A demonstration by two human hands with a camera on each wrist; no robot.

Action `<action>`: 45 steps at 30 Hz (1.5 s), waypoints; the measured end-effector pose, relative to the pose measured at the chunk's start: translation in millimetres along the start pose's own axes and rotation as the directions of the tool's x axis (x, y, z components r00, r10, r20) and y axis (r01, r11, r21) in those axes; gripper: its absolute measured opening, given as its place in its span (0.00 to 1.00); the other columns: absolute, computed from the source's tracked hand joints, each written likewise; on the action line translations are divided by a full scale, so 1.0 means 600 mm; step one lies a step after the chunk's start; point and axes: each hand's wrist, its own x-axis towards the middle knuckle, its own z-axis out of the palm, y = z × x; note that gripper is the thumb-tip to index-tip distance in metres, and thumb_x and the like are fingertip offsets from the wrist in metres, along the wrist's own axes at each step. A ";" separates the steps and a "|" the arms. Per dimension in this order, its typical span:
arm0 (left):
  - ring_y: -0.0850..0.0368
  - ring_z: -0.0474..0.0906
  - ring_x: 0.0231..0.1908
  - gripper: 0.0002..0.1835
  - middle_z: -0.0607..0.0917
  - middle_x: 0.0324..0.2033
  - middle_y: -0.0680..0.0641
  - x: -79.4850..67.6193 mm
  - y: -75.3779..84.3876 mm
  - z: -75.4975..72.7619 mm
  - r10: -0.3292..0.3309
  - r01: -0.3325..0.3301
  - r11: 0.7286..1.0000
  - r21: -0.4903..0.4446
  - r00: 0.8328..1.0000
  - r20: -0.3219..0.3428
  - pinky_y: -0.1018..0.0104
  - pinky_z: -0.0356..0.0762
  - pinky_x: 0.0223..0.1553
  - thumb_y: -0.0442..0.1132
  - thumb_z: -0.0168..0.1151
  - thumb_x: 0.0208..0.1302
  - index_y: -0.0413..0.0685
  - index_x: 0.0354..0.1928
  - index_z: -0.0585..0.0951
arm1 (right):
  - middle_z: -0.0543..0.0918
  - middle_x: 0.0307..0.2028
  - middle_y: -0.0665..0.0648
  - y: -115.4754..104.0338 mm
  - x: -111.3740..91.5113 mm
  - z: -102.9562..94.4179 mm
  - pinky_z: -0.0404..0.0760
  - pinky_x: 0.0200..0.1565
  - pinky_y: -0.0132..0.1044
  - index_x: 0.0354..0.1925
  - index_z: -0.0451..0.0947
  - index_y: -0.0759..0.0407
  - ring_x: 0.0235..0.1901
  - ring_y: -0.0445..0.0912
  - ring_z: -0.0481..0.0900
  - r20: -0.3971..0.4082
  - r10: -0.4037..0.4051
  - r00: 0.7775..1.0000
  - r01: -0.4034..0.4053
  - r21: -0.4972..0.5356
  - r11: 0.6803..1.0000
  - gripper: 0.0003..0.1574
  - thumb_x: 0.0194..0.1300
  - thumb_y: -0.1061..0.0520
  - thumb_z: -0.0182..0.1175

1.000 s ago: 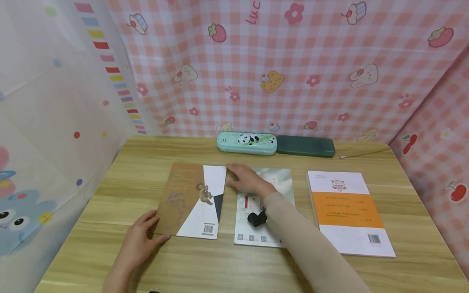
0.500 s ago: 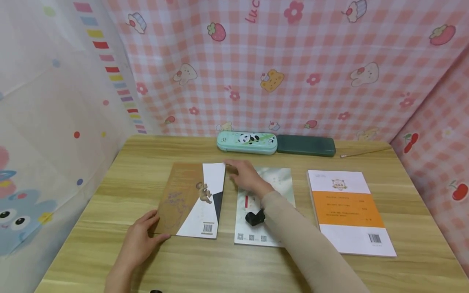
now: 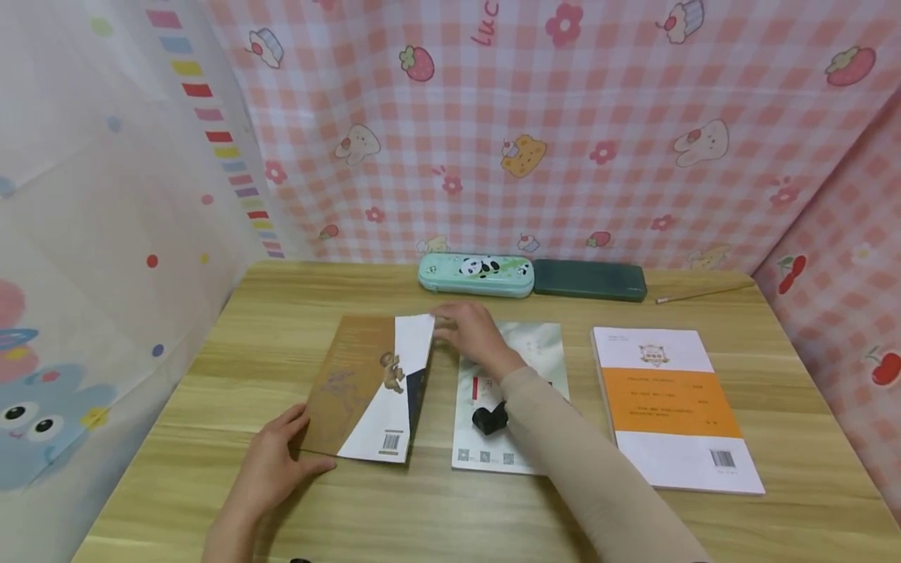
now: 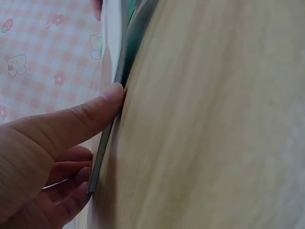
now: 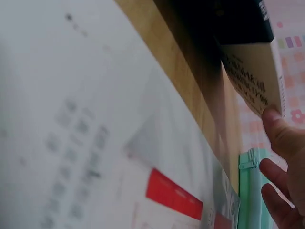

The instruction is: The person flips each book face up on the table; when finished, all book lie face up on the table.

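Note:
A thin brown and white book (image 3: 359,391) lies on the table, its right side tilted up off the wood. At its lower left corner is my left hand (image 3: 263,465), thumb against the bottom edge and fingers at the left side. The left wrist view shows the thumb on the book's edge (image 4: 102,157). My right hand (image 3: 475,336) pinches the upper right corner. In the right wrist view the raised underside (image 5: 250,71) is black and beige with print, the thumb touching its corner; the index finger is hidden.
A pale green booklet (image 3: 486,457) lies under my right forearm. Right of it is a white and orange book (image 3: 669,399). Behind stand a panda pencil case (image 3: 475,275), a dark green case (image 3: 590,280) and a pencil (image 3: 704,293). Checked cloth hangs behind the table.
The book's right side has risen from nearly flat to tilted, hinging toward the left. My right hand has lifted that corner; my left hand has stayed at the lower left corner.

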 end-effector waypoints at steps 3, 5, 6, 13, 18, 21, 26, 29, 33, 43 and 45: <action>0.25 0.72 0.60 0.44 0.76 0.61 0.26 0.000 -0.001 0.000 0.014 -0.014 1.000 -0.002 1.000 -0.019 0.34 0.69 0.62 0.42 0.85 0.42 0.20 0.57 0.77 | 0.87 0.52 0.55 0.000 -0.002 -0.006 0.79 0.60 0.46 0.53 0.86 0.56 0.52 0.51 0.85 -0.034 -0.014 0.999 0.014 0.007 1.000 0.23 0.60 0.52 0.73; 0.26 0.72 0.60 0.39 0.76 0.61 0.27 0.000 -0.002 0.000 0.016 -0.016 1.000 -0.011 0.999 -0.033 0.34 0.70 0.61 0.37 0.84 0.45 0.21 0.57 0.77 | 0.88 0.50 0.53 -0.001 -0.002 -0.009 0.82 0.56 0.45 0.52 0.87 0.55 0.49 0.49 0.86 -0.068 -0.012 0.998 0.014 0.033 0.999 0.22 0.60 0.51 0.73; 0.26 0.73 0.60 0.36 0.77 0.61 0.27 0.000 -0.002 0.000 0.017 -0.017 1.000 -0.014 0.999 -0.041 0.34 0.70 0.61 0.34 0.82 0.46 0.21 0.56 0.78 | 0.88 0.50 0.53 -0.001 -0.002 -0.010 0.83 0.54 0.45 0.52 0.87 0.54 0.47 0.49 0.87 -0.085 -0.012 0.996 0.016 0.051 0.999 0.22 0.60 0.51 0.73; 0.32 0.82 0.52 0.23 0.84 0.53 0.32 -0.008 -0.005 0.003 0.060 -0.069 0.997 -0.043 0.980 -0.191 0.65 0.81 0.55 0.20 0.74 0.47 0.28 0.50 0.84 | 0.88 0.49 0.57 -0.004 0.002 -0.012 0.86 0.48 0.37 0.50 0.84 0.58 0.45 0.50 0.88 -0.098 -0.019 0.995 0.044 0.255 0.966 0.18 0.62 0.57 0.72; 0.37 0.86 0.43 0.21 0.87 0.47 0.33 -0.014 0.002 -0.001 0.109 -0.144 0.986 -0.087 0.939 -0.326 0.91 0.73 0.40 0.15 0.72 0.46 0.31 0.46 0.87 | 0.86 0.53 0.58 -0.014 0.006 -0.018 0.85 0.49 0.35 0.50 0.78 0.56 0.48 0.50 0.87 -0.030 0.019 0.999 -0.006 0.371 0.929 0.16 0.65 0.58 0.68; 0.40 0.86 0.40 0.22 0.87 0.46 0.33 -0.013 0.008 -0.002 0.129 -0.173 0.980 -0.095 0.926 -0.355 0.87 0.78 0.38 0.14 0.73 0.44 0.31 0.45 0.87 | 0.84 0.56 0.60 -0.025 0.009 -0.028 0.84 0.51 0.33 0.52 0.76 0.56 0.51 0.52 0.86 0.007 0.046 0.999 -0.044 0.447 0.894 0.16 0.67 0.60 0.66; 0.40 0.86 0.41 0.22 0.87 0.45 0.34 -0.014 0.016 -0.002 0.124 -0.177 0.978 -0.113 0.922 -0.368 0.86 0.77 0.42 0.14 0.74 0.41 0.29 0.44 0.87 | 0.86 0.54 0.58 -0.037 0.015 -0.045 0.83 0.53 0.34 0.55 0.76 0.61 0.53 0.51 0.85 -0.008 0.047 0.999 -0.036 0.496 0.867 0.19 0.67 0.61 0.66; 0.52 0.87 0.41 0.21 0.88 0.45 0.35 -0.016 0.022 -0.001 0.090 -0.155 0.976 -0.154 0.928 -0.360 0.86 0.76 0.44 0.14 0.74 0.42 0.29 0.44 0.86 | 0.87 0.51 0.58 -0.041 0.018 -0.054 0.84 0.53 0.36 0.55 0.77 0.62 0.51 0.50 0.86 -0.038 0.039 0.999 -0.015 0.497 0.867 0.19 0.67 0.60 0.67; 0.72 0.83 0.38 0.20 0.88 0.45 0.33 -0.019 0.028 -0.001 0.035 -0.142 0.953 -0.268 0.929 -0.367 0.82 0.81 0.39 0.13 0.71 0.48 0.27 0.45 0.85 | 0.84 0.53 0.62 -0.047 0.021 -0.066 0.87 0.47 0.40 0.54 0.74 0.62 0.49 0.52 0.86 -0.036 0.039 0.999 -0.014 0.541 0.841 0.15 0.71 0.61 0.63; 0.81 0.80 0.36 0.13 0.89 0.37 0.35 -0.024 0.047 -0.003 -0.005 -0.136 0.946 -0.295 0.902 -0.432 0.81 0.81 0.34 0.18 0.70 0.54 0.30 0.43 0.87 | 0.86 0.49 0.67 -0.062 0.027 -0.083 0.87 0.45 0.51 0.59 0.67 0.66 0.40 0.53 0.88 -0.055 0.002 0.998 0.029 0.557 0.830 0.18 0.76 0.61 0.56; 0.81 0.80 0.36 0.13 0.89 0.37 0.34 -0.027 0.049 -0.002 -0.004 -0.133 0.949 -0.286 0.901 -0.433 0.81 0.81 0.33 0.18 0.70 0.54 0.29 0.43 0.87 | 0.86 0.49 0.66 -0.066 0.027 -0.084 0.88 0.45 0.46 0.60 0.70 0.66 0.40 0.52 0.88 -0.074 0.004 0.997 0.037 0.539 0.841 0.18 0.76 0.61 0.56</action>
